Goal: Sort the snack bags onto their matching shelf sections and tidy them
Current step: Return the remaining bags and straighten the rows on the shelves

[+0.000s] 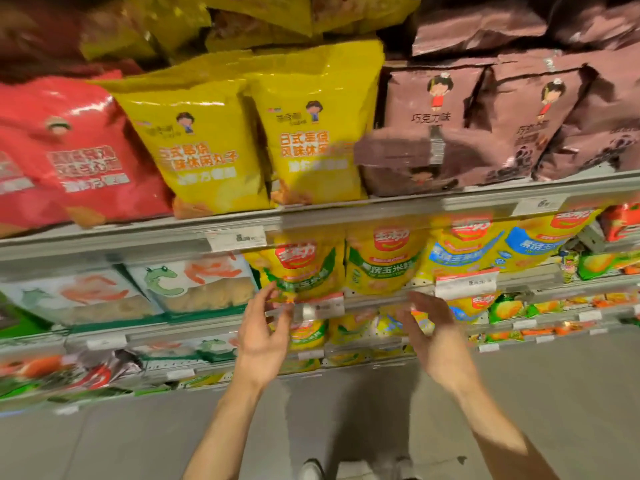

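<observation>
Store shelves hold snack bags sorted by colour. On the upper shelf (138,233) stand a red bag (69,150), two yellow bags (197,147), and brown bags (433,109). One brown bag (405,161) lies tilted in front of the brown row, overlapping the right yellow bag. Below, yellow corn-snack bags with green bands (308,268) and blue bands (464,251) hang. My left hand (263,327) and my right hand (426,323) are raised with fingers apart, empty, just under the green-band corn bags.
White bags with green creature drawings (194,282) fill the shelf to the left. Price tags (235,237) line the shelf edges. Lower shelves carry more small bags. Grey floor (346,410) lies below, with my shoes at the bottom edge.
</observation>
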Demonstrator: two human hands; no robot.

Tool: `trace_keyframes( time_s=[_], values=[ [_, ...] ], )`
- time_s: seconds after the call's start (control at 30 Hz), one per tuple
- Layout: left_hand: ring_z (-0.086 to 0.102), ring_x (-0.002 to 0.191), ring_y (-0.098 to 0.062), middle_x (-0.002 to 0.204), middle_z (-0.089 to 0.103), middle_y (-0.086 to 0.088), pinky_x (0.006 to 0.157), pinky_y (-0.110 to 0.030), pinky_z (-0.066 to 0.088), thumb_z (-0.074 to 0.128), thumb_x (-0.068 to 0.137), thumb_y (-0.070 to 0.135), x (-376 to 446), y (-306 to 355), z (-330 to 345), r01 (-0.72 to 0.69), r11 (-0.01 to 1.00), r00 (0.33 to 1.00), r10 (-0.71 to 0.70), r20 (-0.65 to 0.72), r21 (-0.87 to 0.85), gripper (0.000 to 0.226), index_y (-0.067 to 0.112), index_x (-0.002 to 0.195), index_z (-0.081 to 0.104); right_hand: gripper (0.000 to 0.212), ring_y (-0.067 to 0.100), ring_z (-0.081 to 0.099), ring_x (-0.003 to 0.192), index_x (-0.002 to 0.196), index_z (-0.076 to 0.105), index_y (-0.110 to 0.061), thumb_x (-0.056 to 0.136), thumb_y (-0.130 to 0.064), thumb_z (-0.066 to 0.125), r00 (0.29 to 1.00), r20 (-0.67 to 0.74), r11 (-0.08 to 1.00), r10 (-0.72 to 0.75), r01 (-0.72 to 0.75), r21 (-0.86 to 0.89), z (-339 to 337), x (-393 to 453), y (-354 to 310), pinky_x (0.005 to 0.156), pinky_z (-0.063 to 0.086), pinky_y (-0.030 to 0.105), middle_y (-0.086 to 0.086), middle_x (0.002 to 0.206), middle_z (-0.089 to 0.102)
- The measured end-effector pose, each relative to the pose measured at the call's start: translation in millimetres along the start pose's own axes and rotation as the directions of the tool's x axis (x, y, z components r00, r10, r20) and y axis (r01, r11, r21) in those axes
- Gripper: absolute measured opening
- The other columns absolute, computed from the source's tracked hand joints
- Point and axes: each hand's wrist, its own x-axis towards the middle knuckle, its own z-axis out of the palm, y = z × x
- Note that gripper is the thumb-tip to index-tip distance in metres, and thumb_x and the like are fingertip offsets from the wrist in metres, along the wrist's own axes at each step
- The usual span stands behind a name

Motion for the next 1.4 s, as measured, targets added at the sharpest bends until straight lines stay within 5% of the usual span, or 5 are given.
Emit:
trace_keyframes(
  time_s=[0.13,0.3,0.47,1.17,1.4],
  values=[
    [0.06,0.12,-0.017,0.126,0.063,0.013,0.102,-0.038,0.048,0.065,0.1,0.032,17.4,-17.3,-21.8,-0.022,1.0,0.999,0.022,-0.031,0.003,0.039,0.044,0.135,0.052,0.03,0.002,0.068,0.102,0.123,0.069,-0.002,0.095,-0.013,0.073,0.992,0.122,0.999,-0.03,0.026,0.041,35.7,12.7,-36.7,0.089,0.042,0.006,0.006,0.116,0.069],
    [0.049,0.117,0.026,0.119,0.046,0.061,0.103,-0.021,0.043,0.06,0.103,0.017,40.3,-17.9,-27.1,-0.031,0.998,0.999,0.033,0.041,-0.059,0.075,0.085,0.123,0.034,0.046,0.026,0.054,0.137,0.141,0.058,-0.006,0.102,-0.028,0.064,0.948,0.318,0.999,0.02,-0.03,0.027,83.3,48.7,-72.7,0.113,0.043,0.044,0.009,0.149,0.055],
    [0.036,0.147,-0.009,0.153,0.039,0.019,0.124,-0.048,0.034,0.057,0.1,0.005,56.4,-16.4,-16.8,0.002,0.988,0.998,0.008,0.065,-0.154,0.075,0.031,0.162,0.024,0.052,0.027,0.061,0.126,0.147,0.05,-0.013,0.101,-0.03,0.065,0.937,0.288,0.963,0.197,-0.24,0.121,110.0,66.1,-86.4,0.102,0.049,0.037,-0.003,0.121,0.06],
    [0.053,0.113,0.017,0.125,0.048,0.037,0.096,-0.019,0.045,0.059,0.101,0.009,67.5,-12.0,-16.4,-0.018,0.99,1.0,0.019,0.003,-0.143,0.072,0.068,0.131,0.032,0.029,0.024,0.068,0.115,0.129,0.064,-0.026,0.101,-0.021,0.061,0.96,0.22,0.956,0.176,-0.22,0.196,109.7,63.1,-81.9,0.102,0.053,0.049,0.001,0.13,0.067],
    [0.048,0.134,-0.01,0.14,0.05,0.016,0.111,-0.037,0.044,0.061,0.102,0.034,54.1,-18.6,-33.9,-0.113,0.992,0.992,0.11,0.054,0.055,0.055,0.027,0.153,0.042,0.051,0.017,0.05,0.139,0.148,0.053,-0.028,0.1,-0.043,0.062,0.97,0.231,0.981,0.072,-0.11,0.157,78.3,40.8,-80.2,0.113,0.046,0.046,-0.008,0.15,0.053]
  ],
)
